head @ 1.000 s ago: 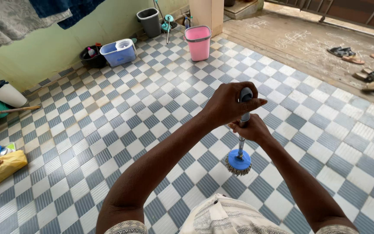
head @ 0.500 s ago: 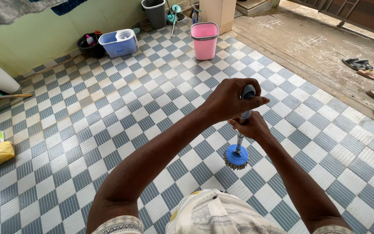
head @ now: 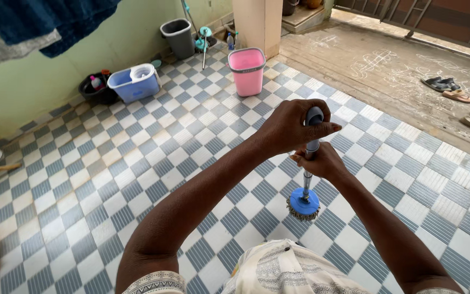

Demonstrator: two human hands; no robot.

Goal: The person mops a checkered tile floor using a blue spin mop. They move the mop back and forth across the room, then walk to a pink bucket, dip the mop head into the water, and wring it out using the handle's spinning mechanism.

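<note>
Grey-and-white checked tiles [head: 137, 158] run wide and bare to our left. Our left hand [head: 286, 129] is clenched over the top of the mop handle [head: 311, 147]; our right hand [head: 322, 162] grips the shaft just below it. Handle stands near upright, blue mop head [head: 304, 203] pressed on the floor just ahead of us. Pink bucket [head: 247, 71] sits well apart, beside the pillar [head: 257, 22]. Blue spin bucket [head: 131, 83] rests by the green wall [head: 55, 71]. Tile edge meets bare concrete [head: 387, 60] on the right, sandals [head: 447, 87] beyond.

Checkered tile floor [head: 137, 163], pink bucket [head: 247, 71], blue mop bucket [head: 133, 83], mop head [head: 304, 204]
</note>
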